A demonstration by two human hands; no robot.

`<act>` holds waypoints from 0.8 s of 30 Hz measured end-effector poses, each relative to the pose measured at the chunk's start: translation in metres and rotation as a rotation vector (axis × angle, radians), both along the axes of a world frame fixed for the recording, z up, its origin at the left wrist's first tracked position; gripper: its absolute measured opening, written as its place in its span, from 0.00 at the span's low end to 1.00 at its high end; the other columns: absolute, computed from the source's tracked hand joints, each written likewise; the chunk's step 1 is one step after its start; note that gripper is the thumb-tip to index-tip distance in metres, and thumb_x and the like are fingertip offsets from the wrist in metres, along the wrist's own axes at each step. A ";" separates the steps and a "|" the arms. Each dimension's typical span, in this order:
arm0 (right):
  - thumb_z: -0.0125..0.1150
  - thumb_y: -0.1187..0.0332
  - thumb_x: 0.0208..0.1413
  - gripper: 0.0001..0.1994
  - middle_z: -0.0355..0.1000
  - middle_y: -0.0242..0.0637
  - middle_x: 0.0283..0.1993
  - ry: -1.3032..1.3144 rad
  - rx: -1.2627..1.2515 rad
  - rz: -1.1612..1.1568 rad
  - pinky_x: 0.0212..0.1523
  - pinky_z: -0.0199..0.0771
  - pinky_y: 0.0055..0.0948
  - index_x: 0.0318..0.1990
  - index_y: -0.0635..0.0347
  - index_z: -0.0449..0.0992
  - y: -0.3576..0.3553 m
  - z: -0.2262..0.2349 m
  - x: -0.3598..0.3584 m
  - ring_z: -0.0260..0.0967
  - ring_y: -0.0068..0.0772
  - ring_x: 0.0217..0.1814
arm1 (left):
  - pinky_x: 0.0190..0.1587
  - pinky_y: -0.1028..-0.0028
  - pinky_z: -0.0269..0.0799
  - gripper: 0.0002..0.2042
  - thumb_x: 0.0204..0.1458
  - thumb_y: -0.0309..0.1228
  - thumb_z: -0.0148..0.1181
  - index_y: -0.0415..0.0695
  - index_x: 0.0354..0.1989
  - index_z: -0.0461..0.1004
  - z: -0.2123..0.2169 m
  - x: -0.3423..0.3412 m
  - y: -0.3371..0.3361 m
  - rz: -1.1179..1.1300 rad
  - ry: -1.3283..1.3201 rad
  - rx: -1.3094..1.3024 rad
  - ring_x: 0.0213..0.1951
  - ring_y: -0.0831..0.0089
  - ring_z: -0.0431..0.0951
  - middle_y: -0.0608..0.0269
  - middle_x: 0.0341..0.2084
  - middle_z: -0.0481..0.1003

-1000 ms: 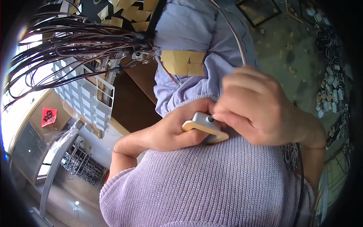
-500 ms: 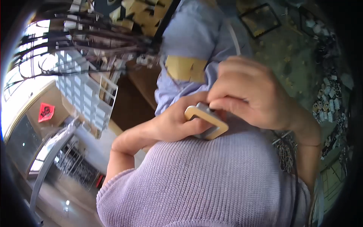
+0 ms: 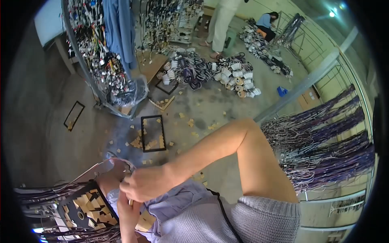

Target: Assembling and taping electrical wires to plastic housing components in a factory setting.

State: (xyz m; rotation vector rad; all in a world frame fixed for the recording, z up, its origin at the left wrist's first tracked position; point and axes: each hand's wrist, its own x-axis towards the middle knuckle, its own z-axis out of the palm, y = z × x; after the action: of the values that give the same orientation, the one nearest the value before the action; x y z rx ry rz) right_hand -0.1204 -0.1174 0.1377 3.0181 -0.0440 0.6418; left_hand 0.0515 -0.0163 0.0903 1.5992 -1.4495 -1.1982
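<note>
Both of my hands meet low at the left of the view, above my lap. My left hand (image 3: 129, 212) is closed with its thumb raised, around a tan-rimmed piece (image 3: 130, 201) of which only a sliver of edge shows. Fingers curled, my right hand (image 3: 148, 184) presses against the top of that piece and the left thumb; whatever it pinches is hidden behind its knuckles. Just below lies a flat tan piece (image 3: 146, 222) on my lap. Left of my hands stands a black tray (image 3: 73, 210) with many tan pieces (image 3: 94, 206) in it.
A black rectangular frame (image 3: 164, 135) and scattered tan scraps (image 3: 190, 121) lie on the floor ahead. Beyond are heaps of bundled cables (image 3: 194, 69) and a standing person (image 3: 221, 28); another sits (image 3: 265, 26) farther back. Cables hang from racks left and right (image 3: 324, 137).
My view has swung to the right, bringing in the floor, cable racks and people. My hands stay together but now appear lower left, and the tan-rimmed piece is mostly hidden.
</note>
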 end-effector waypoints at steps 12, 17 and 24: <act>0.56 0.69 0.46 0.11 0.67 0.43 0.26 0.214 0.424 -0.259 0.32 0.69 0.38 0.17 0.67 0.72 -0.045 -0.001 -0.041 0.68 0.41 0.30 | 0.36 0.61 0.71 0.17 0.48 0.23 0.54 0.35 0.48 0.64 -0.005 -0.056 -0.068 -0.126 -0.061 -0.304 0.33 0.47 0.77 0.43 0.29 0.74; 0.58 0.68 0.40 0.08 0.73 0.40 0.21 0.155 0.044 -0.255 0.29 0.71 0.36 0.15 0.60 0.75 -0.041 -0.010 -0.037 0.74 0.38 0.27 | 0.38 0.61 0.70 0.15 0.47 0.23 0.57 0.35 0.44 0.64 -0.011 -0.065 -0.068 -0.078 0.048 -0.444 0.37 0.46 0.76 0.42 0.32 0.73; 0.58 0.68 0.42 0.08 0.73 0.43 0.23 0.264 0.328 -0.445 0.29 0.71 0.39 0.17 0.63 0.75 -0.056 -0.011 -0.039 0.73 0.42 0.27 | 0.35 0.54 0.68 0.17 0.42 0.21 0.59 0.36 0.41 0.62 -0.014 -0.068 -0.077 -0.054 -0.516 -0.623 0.37 0.42 0.71 0.43 0.33 0.70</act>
State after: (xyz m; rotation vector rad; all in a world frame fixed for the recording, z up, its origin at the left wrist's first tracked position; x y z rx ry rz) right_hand -0.1597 -0.1734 0.1266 3.1896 -0.8563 0.2081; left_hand -0.0162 -0.0937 0.0767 1.4655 -1.9465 -0.2827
